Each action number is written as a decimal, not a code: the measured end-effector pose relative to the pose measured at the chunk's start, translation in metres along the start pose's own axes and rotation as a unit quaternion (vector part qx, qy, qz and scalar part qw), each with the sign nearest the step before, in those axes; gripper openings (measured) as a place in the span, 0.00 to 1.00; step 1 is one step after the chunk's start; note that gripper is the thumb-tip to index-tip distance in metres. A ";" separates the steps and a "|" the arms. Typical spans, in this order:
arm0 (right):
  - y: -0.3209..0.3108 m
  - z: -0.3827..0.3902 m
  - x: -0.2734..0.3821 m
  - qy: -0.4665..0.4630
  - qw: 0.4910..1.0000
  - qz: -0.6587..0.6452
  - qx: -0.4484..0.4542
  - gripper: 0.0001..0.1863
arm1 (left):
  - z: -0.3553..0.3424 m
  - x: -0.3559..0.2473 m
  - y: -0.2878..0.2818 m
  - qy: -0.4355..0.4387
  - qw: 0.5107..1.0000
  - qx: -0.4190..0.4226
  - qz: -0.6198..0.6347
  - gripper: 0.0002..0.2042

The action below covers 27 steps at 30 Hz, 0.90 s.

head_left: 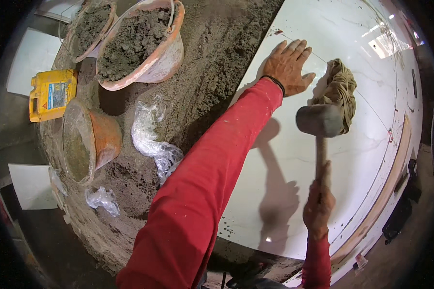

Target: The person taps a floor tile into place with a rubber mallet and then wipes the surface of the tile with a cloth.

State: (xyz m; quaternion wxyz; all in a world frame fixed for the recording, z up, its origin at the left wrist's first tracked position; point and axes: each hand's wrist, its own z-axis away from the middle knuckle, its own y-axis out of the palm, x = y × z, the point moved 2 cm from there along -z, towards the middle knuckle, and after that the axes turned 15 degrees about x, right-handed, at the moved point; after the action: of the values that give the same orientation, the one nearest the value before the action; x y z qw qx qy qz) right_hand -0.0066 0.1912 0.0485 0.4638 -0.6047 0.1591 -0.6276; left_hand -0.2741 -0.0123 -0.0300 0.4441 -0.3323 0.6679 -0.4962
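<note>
My left hand [288, 66] lies flat on a large glossy white tile [255, 202], fingers spread and nothing in it. In my right hand [319, 208] is the wooden handle of a rubber mallet [319, 120], gripped with the fingers wrapped round it. The dark mallet head hangs above the tile, and its shadow falls to the left on the white surface. Just behind the head, a bunched olive-brown cloth [341, 86] rests on the tile, partly covered by the mallet.
Two buckets of grey mortar, one a large bucket [176, 53], stand at the upper left. Below them are a yellow jerrycan [55, 95], a tipped orange bucket [106, 137] and crumpled clear plastic [147, 130]. Damp mortar [217, 53] borders the tile; a wooden strip [371, 231] lies along its right.
</note>
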 end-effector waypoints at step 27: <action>0.018 0.099 -0.089 0.208 0.834 -0.455 -0.230 0.25 | -0.020 -0.042 0.023 -0.054 0.996 -0.047 -0.045 0.35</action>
State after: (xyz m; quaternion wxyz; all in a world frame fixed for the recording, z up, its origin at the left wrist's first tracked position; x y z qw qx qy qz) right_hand 0.0757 0.2868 0.0022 -0.0711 -0.5531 0.0984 -0.8242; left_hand -0.2760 0.0389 -0.0383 0.4407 -0.4084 0.6500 -0.4653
